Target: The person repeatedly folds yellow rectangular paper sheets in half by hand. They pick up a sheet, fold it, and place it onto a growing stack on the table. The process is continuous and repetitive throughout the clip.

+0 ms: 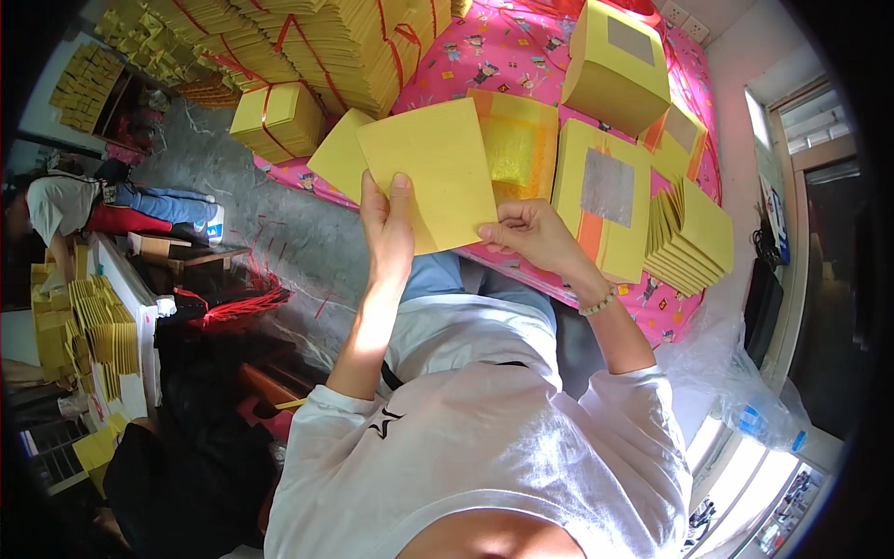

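A square of plain yellow paper [433, 154] is held up in front of me by both hands. My left hand [388, 219] grips its lower left side, thumb on the face. At the lower right corner, my right hand [528, 230] pinches the edge. Another yellow sheet [337, 156] lies partly hidden behind it. Just beyond my right hand are a yellow paper with a shiny gold patch and orange bands [515, 154] and a stack with a silver square [610, 191]. A fanned pile of yellow folded papers [691, 238] sits farther right.
A pink patterned cloth [480, 56] covers the work surface. Tall red-tied yellow stacks [326, 56] and a smaller tied bundle [277, 119] stand far left; a thick block [616, 70] stands far right. Red ties [251, 303] lie left. Another person [70, 210] bends over yellow piles.
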A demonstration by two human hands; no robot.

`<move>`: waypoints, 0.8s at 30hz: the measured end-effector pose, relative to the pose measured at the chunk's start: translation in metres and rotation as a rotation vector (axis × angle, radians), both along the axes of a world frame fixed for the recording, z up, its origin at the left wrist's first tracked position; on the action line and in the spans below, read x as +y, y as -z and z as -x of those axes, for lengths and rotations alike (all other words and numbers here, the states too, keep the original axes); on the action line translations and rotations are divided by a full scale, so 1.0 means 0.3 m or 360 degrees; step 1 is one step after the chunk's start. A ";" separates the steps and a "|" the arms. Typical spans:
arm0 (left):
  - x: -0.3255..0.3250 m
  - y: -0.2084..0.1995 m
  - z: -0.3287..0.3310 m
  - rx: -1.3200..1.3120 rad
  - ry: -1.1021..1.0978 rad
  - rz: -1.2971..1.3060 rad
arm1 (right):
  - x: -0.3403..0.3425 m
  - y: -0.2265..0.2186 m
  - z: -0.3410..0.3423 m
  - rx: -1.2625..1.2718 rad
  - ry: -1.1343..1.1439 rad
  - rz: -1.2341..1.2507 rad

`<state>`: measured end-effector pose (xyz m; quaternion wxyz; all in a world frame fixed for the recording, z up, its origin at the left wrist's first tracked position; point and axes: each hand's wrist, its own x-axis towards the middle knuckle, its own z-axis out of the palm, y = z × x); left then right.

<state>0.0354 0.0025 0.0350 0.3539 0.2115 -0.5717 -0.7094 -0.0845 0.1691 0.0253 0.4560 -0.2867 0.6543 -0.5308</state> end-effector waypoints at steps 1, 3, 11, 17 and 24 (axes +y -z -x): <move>0.000 0.003 -0.004 -0.0021 0.0021 0.0013 | 0.002 -0.003 0.006 0.0040 -0.0034 -0.0008; 0.005 0.020 -0.013 -0.0066 0.0071 0.0077 | -0.017 -0.019 -0.002 -0.0053 0.0186 0.0174; 0.051 0.028 -0.049 -0.0139 0.0116 0.0064 | -0.042 -0.064 0.040 -0.0109 0.0272 0.0147; 0.058 0.065 -0.095 -0.0119 0.0232 0.0082 | -0.073 -0.050 0.070 -0.0074 0.0286 0.0252; 0.025 0.082 -0.124 -0.0061 0.0235 -0.0280 | -0.129 -0.105 0.008 0.0266 0.0591 0.0430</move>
